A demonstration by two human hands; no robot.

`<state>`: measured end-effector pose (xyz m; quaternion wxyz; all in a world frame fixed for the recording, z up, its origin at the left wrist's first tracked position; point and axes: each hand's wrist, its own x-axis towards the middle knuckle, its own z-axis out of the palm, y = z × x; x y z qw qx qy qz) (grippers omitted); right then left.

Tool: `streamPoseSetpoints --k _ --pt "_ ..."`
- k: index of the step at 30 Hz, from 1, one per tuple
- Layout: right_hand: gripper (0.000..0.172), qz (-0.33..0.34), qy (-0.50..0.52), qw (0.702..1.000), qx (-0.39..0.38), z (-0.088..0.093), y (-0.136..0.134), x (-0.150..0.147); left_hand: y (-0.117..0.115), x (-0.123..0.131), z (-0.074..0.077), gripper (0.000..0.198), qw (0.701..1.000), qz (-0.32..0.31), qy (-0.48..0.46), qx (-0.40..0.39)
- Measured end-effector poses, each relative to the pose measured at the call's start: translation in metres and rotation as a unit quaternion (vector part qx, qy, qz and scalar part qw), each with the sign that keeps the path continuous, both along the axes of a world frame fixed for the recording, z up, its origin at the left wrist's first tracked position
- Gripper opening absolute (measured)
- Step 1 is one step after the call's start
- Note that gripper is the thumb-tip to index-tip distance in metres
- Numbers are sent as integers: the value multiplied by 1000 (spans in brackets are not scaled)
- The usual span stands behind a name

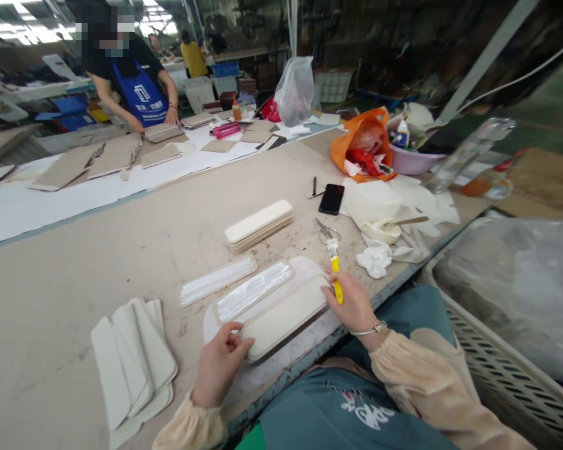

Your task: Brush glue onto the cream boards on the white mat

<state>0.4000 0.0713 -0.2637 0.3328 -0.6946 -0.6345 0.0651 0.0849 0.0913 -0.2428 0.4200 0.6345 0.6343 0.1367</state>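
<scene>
A long cream panel with rounded ends lies in front of me at the table edge. My left hand pinches its left end. At the other end, fingers of my right hand touch the panel while the same hand grips a yellow-handled brush, bristles pointing away. Behind it lie two similar strips, one coated with shiny white glue, the other a glue-streaked strip. A neat stack of cream panels stands farther back. Loose cream pieces overlap at the left.
Scissors, a black phone and a glue tub with a stick sit to the right, near crumpled tissue. Beyond are an orange bag and a clear bottle. A plastic crate adjoins the table. Across it, a co-worker in a blue apron handles boards.
</scene>
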Motion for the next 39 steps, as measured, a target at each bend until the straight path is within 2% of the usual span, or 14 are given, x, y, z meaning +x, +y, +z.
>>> streamPoseSetpoints --k 3,6,9,11,16,20,23,27,30,39 --pt "4 55 -36 997 32 10 -5 -10 1 -1 0 39 1000 -6 25 3" --pt "3 180 -50 982 33 16 -12 -32 3 -3 -3 42 999 -19 46 0" --pt "13 280 -68 957 16 11 -15 -52 5 -5 -6 43 997 -29 67 -7" --pt "19 296 -78 952 7 5 -16 -55 6 -6 -7 44 997 -34 72 -13" --pt "21 237 -80 968 -12 -5 -13 -28 7 -7 -7 47 996 -41 77 -17" --pt "13 145 -67 987 -14 -9 -11 -1 7 -7 -11 50 996 -40 79 -18" --pt "10 66 -4 998 -2 -14 -9 6 6 -7 -12 50 996 -41 81 -16" --pt "12 12 99 995 -10 -19 -8 2 5 -6 -12 51 996 -38 85 -13" --pt "11 0 120 993 -10 -20 -8 -1 3 -6 -12 51 996 -28 84 -2" --pt "7 19 117 993 29 -14 -10 -4 -2 -5 -16 48 998 -17 55 29"
